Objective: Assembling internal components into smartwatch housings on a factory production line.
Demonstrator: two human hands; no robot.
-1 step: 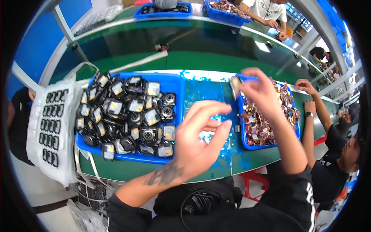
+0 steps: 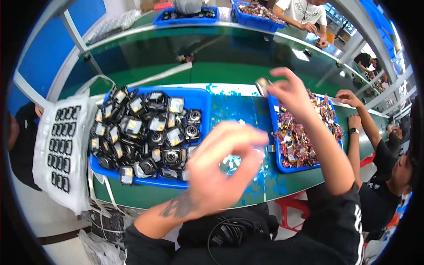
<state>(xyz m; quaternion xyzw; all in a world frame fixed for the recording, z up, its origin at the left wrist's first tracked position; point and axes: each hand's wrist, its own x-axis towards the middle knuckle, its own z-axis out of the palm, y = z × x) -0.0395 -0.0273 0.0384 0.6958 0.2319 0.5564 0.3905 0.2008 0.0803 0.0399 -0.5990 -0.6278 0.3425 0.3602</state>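
My right hand (image 2: 289, 92) is raised over the far left corner of the right-hand blue bin (image 2: 277, 152). Its thumb and fingers pinch a small flat device casing (image 2: 263, 85) with a dark rim and a tan face. My left hand (image 2: 221, 165), blurred by motion, hovers between the two bins with fingers curved and thumb apart; nothing shows in it. To its left, a blue tray (image 2: 204, 99) is heaped with black watch-like casings (image 2: 132, 126), some showing pale faces and others round dark backs. Small reddish and pale parts (image 2: 302, 137) fill the right-hand bin.
Bits of blue film (image 2: 232, 106) litter the green bench between the bins. A white foam tray (image 2: 42, 154) with rows of black pieces stands at the left. Co-workers' arms (image 2: 369, 123) reach in at the right. More blue bins (image 2: 187, 20) and another person (image 2: 304, 15) are across the bench.
My right hand has moved slightly up and left with the casing. The left hand has shifted a little left and down, its fingers now more blurred.
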